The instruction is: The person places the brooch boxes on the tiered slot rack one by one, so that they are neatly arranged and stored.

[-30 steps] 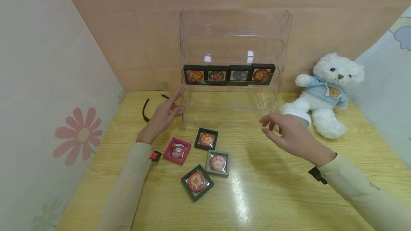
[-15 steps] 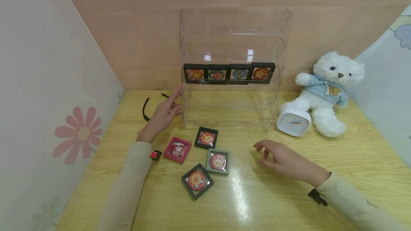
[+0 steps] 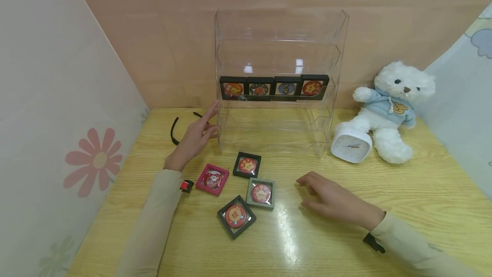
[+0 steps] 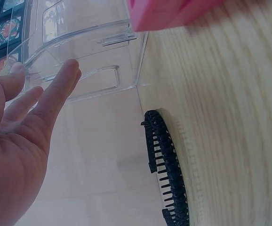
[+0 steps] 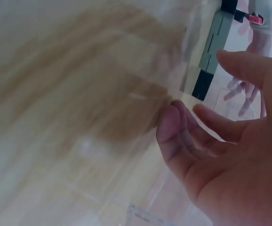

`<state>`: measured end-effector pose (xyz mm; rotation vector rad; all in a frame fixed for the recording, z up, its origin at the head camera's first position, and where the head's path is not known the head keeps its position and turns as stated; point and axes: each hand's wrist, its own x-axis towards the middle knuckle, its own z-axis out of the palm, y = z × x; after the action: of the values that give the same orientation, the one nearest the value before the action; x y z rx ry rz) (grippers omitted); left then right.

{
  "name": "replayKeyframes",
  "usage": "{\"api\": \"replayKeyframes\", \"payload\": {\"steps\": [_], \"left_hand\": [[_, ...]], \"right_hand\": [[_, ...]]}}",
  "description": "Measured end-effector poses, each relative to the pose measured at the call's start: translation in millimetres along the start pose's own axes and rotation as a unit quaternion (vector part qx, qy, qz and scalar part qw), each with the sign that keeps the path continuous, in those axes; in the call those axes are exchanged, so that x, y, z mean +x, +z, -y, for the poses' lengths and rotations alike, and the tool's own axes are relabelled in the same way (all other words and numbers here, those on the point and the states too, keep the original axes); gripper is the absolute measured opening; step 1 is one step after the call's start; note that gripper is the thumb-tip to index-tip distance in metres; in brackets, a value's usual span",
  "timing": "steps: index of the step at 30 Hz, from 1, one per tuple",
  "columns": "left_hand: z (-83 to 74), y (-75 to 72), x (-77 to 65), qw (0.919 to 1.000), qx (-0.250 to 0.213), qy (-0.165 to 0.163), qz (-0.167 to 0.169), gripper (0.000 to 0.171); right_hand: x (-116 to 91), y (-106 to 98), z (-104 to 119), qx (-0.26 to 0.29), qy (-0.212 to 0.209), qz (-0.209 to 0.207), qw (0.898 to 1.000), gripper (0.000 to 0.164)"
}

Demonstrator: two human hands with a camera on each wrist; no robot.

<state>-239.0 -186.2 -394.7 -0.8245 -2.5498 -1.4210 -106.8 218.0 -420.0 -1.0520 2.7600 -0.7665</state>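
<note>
My left hand (image 3: 194, 140) touches the left side of a clear acrylic display rack (image 3: 269, 140), its fingers extended along the panel. My right hand (image 3: 334, 200) hovers over the table, holding nothing, fingers loosely bent. Left of it lie several small square display frames with round badges inside: a grey-green frame (image 3: 261, 193), a black frame (image 3: 247, 165), a pink frame (image 3: 212, 179) and a dark grey frame (image 3: 236, 217) turned cornerwise. A row of black frames (image 3: 273, 89) stands on a middle tier of the rack. The left wrist view shows the fingers (image 4: 60, 89) against the clear side.
A white alarm clock (image 3: 351, 145) sits right of the rack, in front of a white teddy bear (image 3: 393, 110) in a blue hoodie. A black toothed headband (image 4: 166, 169) lies behind the left hand. Walls close off the left and back.
My right hand has moved from beside the rack's right front corner down and left toward the loose frames, uncovering the clock. The left hand stays at the rack.
</note>
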Motion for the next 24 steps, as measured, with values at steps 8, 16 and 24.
{"api": "replayKeyframes", "payload": {"steps": [8, 16, 24], "left_hand": [[1.1, 0.9, -0.4, 0.9999, -0.003, 0.010, -0.005, 0.077], [3.3, 1.0, -0.6, 0.9999, -0.002, 0.008, -0.008, 0.076], [-1.0, 0.7, 0.3, 1.0000, -0.002, 0.001, -0.002, 0.075]], "right_hand": [[9.2, 10.4, 7.8, -0.014, 0.000, 0.017, 1.000, 0.054], [20.1, 16.4, 17.4, -0.036, -0.031, 0.007, 0.999, 0.060], [32.1, 22.6, 24.3, -0.052, -0.030, 0.017, 0.998, 0.070]]}}
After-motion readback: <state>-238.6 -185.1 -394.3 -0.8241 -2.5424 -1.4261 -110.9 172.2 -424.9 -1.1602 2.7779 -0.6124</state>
